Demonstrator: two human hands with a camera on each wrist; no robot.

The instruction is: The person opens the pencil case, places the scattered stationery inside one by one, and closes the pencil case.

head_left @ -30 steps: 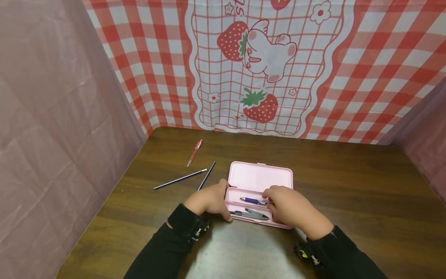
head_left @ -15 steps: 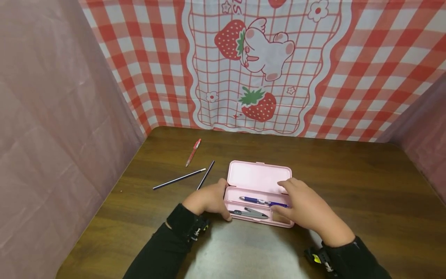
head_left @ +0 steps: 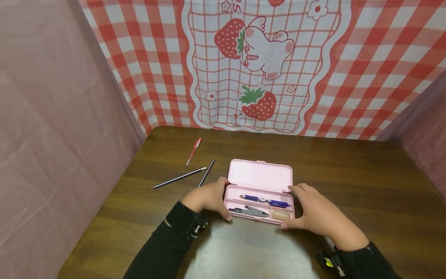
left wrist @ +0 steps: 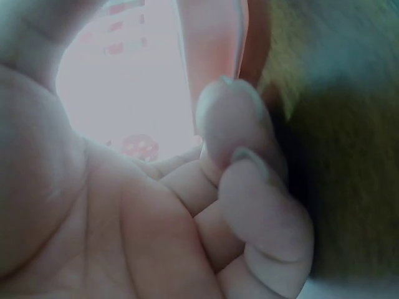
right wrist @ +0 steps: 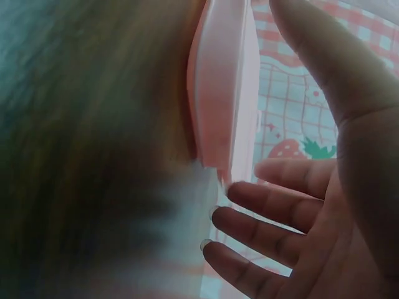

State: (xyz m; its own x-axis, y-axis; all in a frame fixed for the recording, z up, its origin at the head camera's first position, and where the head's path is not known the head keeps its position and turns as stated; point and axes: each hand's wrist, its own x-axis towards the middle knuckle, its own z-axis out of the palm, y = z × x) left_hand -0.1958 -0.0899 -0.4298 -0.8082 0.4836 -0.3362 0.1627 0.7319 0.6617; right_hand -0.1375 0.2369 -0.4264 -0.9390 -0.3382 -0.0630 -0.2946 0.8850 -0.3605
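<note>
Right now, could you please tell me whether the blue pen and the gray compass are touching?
Apart: the head view shows the divider of the pink case between the blue pen and the gray compass.

Brn wood-grain tbl w/ pink pencil case, lid open. Just L of case: thin dk rod; farther L, white-tipped pencil. Red pen L & back of case.

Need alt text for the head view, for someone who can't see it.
A left hand and a right hand flank an open pink pencil case holding a blue pen, grey compass and beige block. A red pen and two dark pencils lie to its left on the wooden table, before a checked cloth.
</note>
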